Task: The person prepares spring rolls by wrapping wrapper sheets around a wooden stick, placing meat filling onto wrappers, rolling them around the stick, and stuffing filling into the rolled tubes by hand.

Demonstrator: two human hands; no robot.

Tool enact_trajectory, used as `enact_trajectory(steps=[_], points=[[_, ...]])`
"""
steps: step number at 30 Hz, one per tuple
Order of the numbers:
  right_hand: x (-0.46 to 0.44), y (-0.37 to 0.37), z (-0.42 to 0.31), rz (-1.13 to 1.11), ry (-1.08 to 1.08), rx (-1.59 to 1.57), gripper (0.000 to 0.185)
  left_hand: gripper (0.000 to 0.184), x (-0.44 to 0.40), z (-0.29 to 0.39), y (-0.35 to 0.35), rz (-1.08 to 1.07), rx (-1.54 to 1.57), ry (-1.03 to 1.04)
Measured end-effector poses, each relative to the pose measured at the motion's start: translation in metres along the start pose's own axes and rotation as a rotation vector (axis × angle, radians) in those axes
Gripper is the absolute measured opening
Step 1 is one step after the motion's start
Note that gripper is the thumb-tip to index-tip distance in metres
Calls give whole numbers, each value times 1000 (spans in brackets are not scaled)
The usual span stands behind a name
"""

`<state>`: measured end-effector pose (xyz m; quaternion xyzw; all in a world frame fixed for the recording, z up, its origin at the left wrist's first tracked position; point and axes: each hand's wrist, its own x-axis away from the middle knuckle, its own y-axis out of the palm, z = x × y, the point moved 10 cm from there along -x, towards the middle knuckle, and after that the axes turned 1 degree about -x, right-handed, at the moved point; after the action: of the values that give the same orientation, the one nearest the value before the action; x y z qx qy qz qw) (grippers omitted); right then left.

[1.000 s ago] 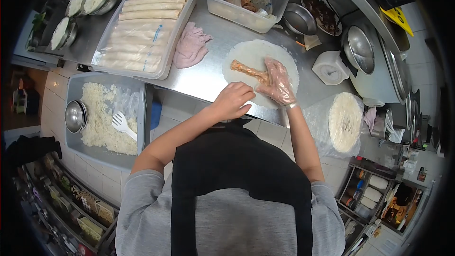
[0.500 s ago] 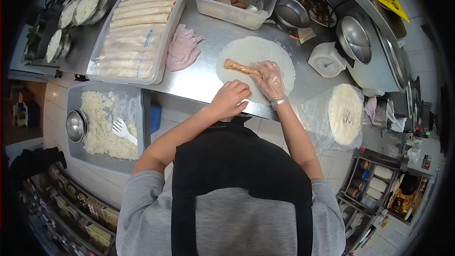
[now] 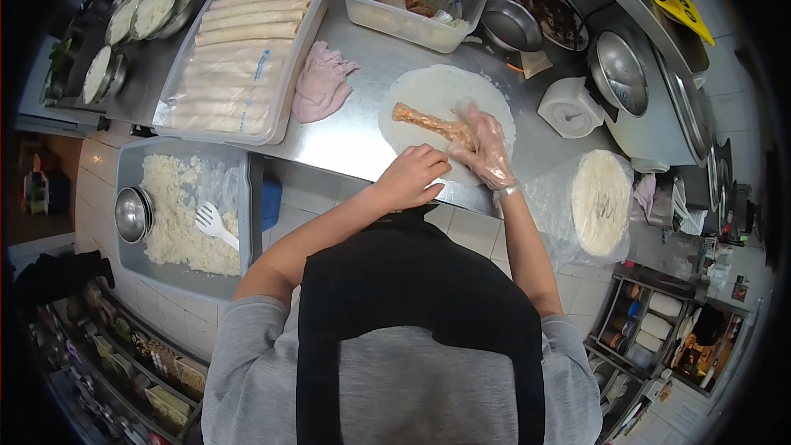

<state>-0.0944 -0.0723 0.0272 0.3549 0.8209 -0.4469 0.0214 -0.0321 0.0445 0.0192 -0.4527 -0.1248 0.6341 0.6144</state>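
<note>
A round, thin white dough sheet [image 3: 420, 82] lies flat on the steel table. Across it runs a strip of orange, chunky filling [image 3: 422, 119]. My bare left hand [image 3: 412, 177] is at the sheet's near edge, fingers bent together over it and thumb lower down; the exact grip is partly hidden. My right hand [image 3: 489, 152], in a clear plastic glove, is at the strip's right end. Its thumb and fingers are apart on either side of the filling, open. To the right, a stack of pale round sheets [image 3: 601, 202] rests in clear plastic.
A plastic tub of long white rolls [image 3: 255, 25] stands at the left, beside a pink cloth [image 3: 323, 82]. Behind are a clear bin [image 3: 404, 25], a metal bowl [image 3: 511, 25] and a white scale [image 3: 570, 107]. A grey tub [image 3: 124, 165] holds white shreds and a slotted spatula [image 3: 216, 227].
My right hand has opened and shifted slightly right, uncovering more of the filling's right end. My left hand has moved slightly right along the sheet's near edge.
</note>
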Motion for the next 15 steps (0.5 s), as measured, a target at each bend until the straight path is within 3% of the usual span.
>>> enact_trajectory(steps=[3,5,8,11,15], points=[[5,-9,4,67,39,140,49,32,1,0,2,-17,6,-8],[6,3,15,-47,64,134,57,32,0,0,2,-25,7,-5],[6,14,31,-95,96,99,55,32,0,0,2,-18,8,3],[-9,-3,1,-66,144,89,47,31,0,-1,2,-25,3,-5],[-16,7,1,-54,95,139,50,31,0,-1,3,-25,6,-8]])
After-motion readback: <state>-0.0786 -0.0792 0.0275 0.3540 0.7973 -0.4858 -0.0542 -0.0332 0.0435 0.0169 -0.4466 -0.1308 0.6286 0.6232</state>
